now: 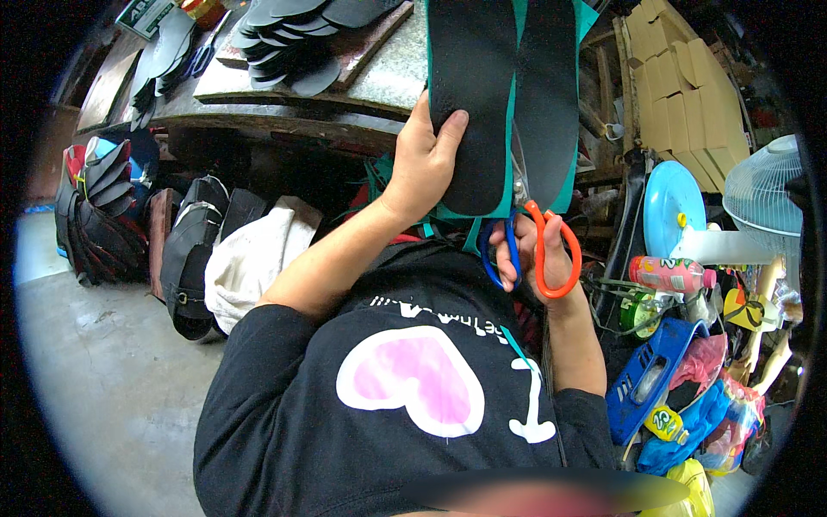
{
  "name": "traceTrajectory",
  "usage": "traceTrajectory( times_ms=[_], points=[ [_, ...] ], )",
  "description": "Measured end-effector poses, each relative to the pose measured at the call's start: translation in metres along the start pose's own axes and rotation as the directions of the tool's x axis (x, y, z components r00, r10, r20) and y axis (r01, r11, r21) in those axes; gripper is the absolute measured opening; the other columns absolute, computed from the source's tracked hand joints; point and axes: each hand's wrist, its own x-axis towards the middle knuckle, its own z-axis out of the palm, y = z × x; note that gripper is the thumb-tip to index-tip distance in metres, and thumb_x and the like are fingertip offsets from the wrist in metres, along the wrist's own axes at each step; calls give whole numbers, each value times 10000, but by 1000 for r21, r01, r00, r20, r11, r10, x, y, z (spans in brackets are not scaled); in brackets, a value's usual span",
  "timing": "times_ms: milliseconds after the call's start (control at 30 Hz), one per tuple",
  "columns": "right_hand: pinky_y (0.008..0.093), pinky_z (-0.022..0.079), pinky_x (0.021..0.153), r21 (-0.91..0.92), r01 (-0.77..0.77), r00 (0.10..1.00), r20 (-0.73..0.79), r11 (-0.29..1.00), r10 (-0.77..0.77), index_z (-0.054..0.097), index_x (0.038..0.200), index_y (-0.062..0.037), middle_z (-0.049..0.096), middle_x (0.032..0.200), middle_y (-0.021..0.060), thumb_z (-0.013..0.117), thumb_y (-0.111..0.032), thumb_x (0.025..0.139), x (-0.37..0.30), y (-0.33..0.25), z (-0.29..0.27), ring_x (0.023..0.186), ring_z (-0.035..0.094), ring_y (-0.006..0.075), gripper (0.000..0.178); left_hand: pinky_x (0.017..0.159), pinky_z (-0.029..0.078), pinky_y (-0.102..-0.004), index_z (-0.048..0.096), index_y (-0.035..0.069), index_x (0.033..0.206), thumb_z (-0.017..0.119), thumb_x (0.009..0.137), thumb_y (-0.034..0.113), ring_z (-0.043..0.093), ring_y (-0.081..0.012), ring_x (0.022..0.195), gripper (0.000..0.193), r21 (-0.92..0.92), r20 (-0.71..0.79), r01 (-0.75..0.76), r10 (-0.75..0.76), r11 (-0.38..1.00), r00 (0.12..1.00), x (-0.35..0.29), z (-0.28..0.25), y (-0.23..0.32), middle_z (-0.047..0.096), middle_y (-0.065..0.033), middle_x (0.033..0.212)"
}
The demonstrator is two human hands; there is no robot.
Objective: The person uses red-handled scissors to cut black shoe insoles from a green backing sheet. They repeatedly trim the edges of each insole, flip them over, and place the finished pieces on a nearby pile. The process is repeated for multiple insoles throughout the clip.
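Note:
My left hand (428, 153) grips the left edge of a teal sheet (472, 209), its thumb lying on top of a long black sole piece (469, 112). A second black sole piece (547, 95) sits beside it on the same sheet, with a narrow teal strip between them. In my right hand (528, 248) is a pair of scissors (558, 258) with one orange and one blue handle loop. Their blades point away from me into the strip between the two pieces, partly hidden by the sheet. A thin teal offcut (519, 347) lies on my black shirt.
Stacks of dark sole pieces (284, 39) lie on the workbench (379, 82), with another pair of scissors (207, 52) at its far left. Bundled soles (99, 211), a black bag (194, 258) and white cloth (258, 250) stand below. Right are cartons (689, 103), a fan (762, 185) and a pink bottle (663, 273).

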Motion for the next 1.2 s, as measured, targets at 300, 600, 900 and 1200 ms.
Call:
traceTrajectory(
  times_ms=[300,600,900,1200],
  points=[
    [263,450,486,5,97,995,1,995,-97,464,1178,57,560,762,99,185,-862,733,5,-13,5,550,512,144,1060,855,455,-289,480,-27,1194,540,936,131,571,-148,940,308,-69,91,58,-52,996,995,-9,6,4,615,-102,1064],
    [190,332,319,53,105,982,-165,993,-95,469,1169,41,385,463,-3,282,-776,805,3,-4,15,321,336,73,914,884,456,-319,458,7,1232,574,881,84,581,-183,981,378,-355,-1,237,-254,904,967,-12,5,3,597,-96,1116],
    [217,372,388,-41,50,991,-122,998,-55,482,1221,-2,567,639,29,277,-828,762,13,-11,0,459,506,100,967,785,509,-295,481,-34,1178,580,916,172,609,-168,905,349,-216,0,180,-184,960,983,6,-14,-4,613,-137,1054],
    [207,376,388,-255,-1,988,-149,967,-39,541,954,-54,478,517,8,307,-821,760,9,-32,-4,445,488,83,825,717,508,-284,525,-8,1132,606,903,176,605,-145,809,305,-369,-2,246,-266,896,964,7,-10,-2,620,-75,986]
  ],
)
